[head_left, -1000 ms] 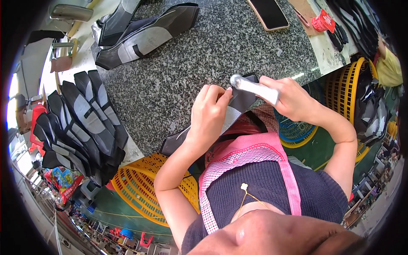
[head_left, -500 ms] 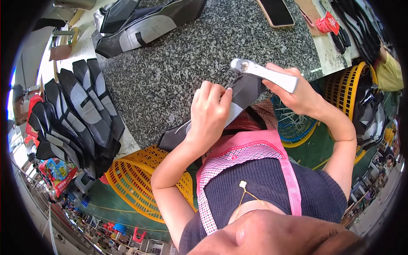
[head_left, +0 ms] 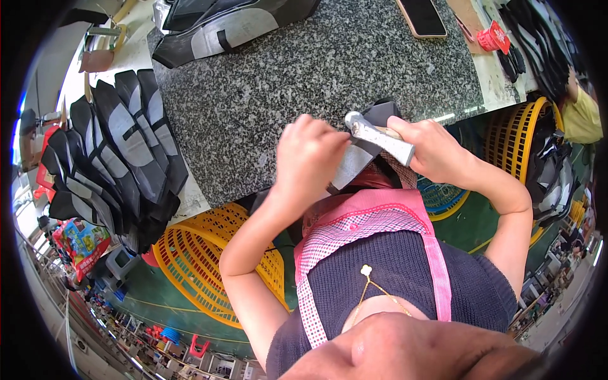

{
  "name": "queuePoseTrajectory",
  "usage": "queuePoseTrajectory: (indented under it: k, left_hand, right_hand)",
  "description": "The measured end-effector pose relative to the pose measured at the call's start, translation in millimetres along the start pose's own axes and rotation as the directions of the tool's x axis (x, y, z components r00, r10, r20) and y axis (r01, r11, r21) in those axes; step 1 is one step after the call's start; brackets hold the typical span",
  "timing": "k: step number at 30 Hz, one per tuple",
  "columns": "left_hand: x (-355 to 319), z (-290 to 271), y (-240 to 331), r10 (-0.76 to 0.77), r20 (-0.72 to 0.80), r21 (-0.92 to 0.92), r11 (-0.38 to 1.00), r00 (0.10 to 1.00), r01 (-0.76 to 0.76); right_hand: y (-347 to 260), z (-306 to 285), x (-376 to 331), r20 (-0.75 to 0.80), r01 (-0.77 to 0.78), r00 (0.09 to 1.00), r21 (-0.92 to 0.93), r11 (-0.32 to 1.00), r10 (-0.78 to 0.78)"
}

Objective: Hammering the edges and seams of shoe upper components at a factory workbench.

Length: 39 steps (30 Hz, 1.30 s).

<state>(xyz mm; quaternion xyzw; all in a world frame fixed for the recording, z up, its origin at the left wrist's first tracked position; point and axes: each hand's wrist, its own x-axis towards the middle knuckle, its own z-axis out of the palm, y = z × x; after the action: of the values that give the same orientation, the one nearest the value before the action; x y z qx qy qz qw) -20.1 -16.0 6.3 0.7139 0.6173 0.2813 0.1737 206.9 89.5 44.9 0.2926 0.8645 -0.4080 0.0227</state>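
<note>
Our left hand [head_left: 310, 155] pins the grey-black shoe piece [head_left: 358, 164]; our right hand [head_left: 430, 152] clenches the hammer [head_left: 380, 139], head at ten o'clock.

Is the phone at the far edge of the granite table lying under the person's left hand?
No, the phone lies untouched far from the left hand, which presses a black-and-grey shoe piece.

Two hands [head_left: 310, 158] [head_left: 437, 149], one hammer [head_left: 380, 138], one phone [head_left: 423, 16], two yellow baskets [head_left: 209, 259] [head_left: 506, 142].
</note>
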Motion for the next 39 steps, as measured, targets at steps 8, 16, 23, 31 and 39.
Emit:
queuePoseTrajectory:
  k: [8,16,23,31,39]
  left_hand:
    - [-28.0,-0.5,2.9,0.007,0.004,-0.004,1.0,1.0,-0.007]
    - [-17.1,4.8,-4.5,0.09,0.027,-0.037,0.995,0.996,-0.089]
    - [48.8,30.7,-7.7,0.114,-0.086,-0.044,0.992,0.99,-0.118]
    - [24.5,11.4,-5.6,-0.152,-0.03,-0.226,0.964,0.988,0.141]
    - [17.9,12.8,2.1,0.103,0.006,0.069,0.992,0.995,-0.103]
  right_hand:
    - [-2.5,-10.4,5.3,-0.161,0.044,0.987,0.102,0.994,-0.027]
    - [10.2,-10.1,2.0,-0.136,0.014,0.991,0.002,1.0,-0.014]
    - [22.2,-14.4,2.3,-0.211,-0.172,0.962,0.031,0.985,0.175]
    - [43.2,-11.3,3.8,-0.338,-0.02,0.94,0.081,0.997,0.046]
    - [17.4,-20.8,-4.0,-0.251,0.0,0.967,0.188,0.982,0.048]
